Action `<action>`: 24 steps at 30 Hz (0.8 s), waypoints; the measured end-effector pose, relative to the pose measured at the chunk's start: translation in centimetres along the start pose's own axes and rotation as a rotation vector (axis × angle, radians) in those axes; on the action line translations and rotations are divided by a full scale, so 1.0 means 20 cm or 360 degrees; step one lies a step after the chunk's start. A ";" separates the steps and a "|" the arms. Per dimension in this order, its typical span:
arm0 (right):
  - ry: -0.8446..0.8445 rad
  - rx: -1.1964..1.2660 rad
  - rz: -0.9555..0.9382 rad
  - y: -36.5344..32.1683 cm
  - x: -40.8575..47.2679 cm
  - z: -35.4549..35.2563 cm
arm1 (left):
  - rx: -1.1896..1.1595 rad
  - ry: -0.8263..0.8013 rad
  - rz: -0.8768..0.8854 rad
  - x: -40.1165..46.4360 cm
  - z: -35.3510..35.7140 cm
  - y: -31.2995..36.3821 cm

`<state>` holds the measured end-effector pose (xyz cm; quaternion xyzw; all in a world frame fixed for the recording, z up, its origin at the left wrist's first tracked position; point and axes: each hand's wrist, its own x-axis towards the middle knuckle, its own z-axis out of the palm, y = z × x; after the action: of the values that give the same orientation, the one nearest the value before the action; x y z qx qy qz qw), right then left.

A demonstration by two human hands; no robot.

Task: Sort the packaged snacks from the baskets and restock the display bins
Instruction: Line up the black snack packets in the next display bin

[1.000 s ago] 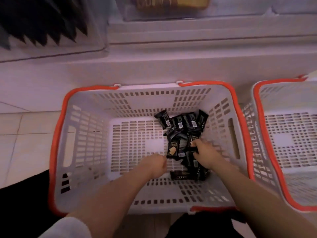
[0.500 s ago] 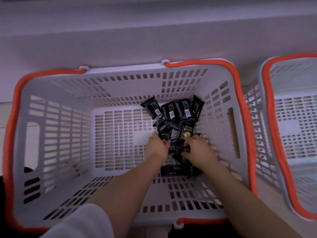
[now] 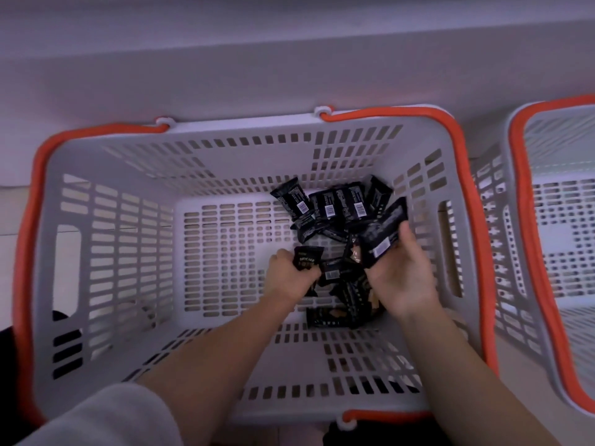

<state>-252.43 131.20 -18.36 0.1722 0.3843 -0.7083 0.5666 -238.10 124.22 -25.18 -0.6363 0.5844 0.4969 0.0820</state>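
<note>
1. Left hand (image 3: 291, 278), reaching down into the grey basket (image 3: 135, 252), has its fingers curled round a small black packet (image 3: 307, 259) printed "DRYCAKE", gripped near the middle of the basket floor.
2. Right hand (image 3: 402, 275) sits at about three o'clock from the left one, palm turned partly upward, thumb and fingers closed round a stack of black packets (image 3: 383, 233) whose far end tilts up toward one o'clock.
3. Between and under the two hands lies a loose heap of black snack packets (image 3: 347, 288), some showing a tan picture on the front.
4. At twelve o'clock from the hands, a row of packets (image 3: 335, 204) leans against the far wall of the basket, white barcode labels facing up.
5. All the packets gather in the right half of the basket floor, from the far right corner down to about five o'clock.
6. The basket is slotted grey plastic with an orange rim and stands on a pale floor (image 3: 9, 214), its far side close to a white ledge (image 3: 225, 75).
7. A second basket (image 3: 553, 220) of the same make stands just beside it at three o'clock, cut off by the frame edge.
8. A light grey sleeve (image 3: 106, 416) covers the left upper forearm at seven o'clock.
</note>
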 end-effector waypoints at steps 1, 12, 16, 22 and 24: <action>-0.0014 0.0077 0.0014 0.01 0.00 0.01 | -0.0105 0.0019 0.0031 -0.03 -0.01 -0.03; -0.0148 -0.0072 0.0713 0.22 -0.01 0.10 | -0.0116 0.0062 0.0550 -0.15 -0.27 -0.05; -0.0073 -0.0330 0.0538 0.26 -0.01 0.11 | -0.0104 0.0095 0.0570 -0.12 -0.35 -0.05; 0.0098 -0.0813 0.0349 0.26 0.02 0.08 | -0.0299 0.0032 0.0424 -0.09 -0.32 -0.08; 0.0120 -0.1049 0.0315 0.28 0.01 0.07 | -0.0473 -0.0020 0.0338 -0.08 -0.29 -0.07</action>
<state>-247.09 129.64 -19.60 0.0424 0.5945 -0.4809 0.6431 -233.56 121.67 -21.84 -0.5730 0.5679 0.5876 -0.0621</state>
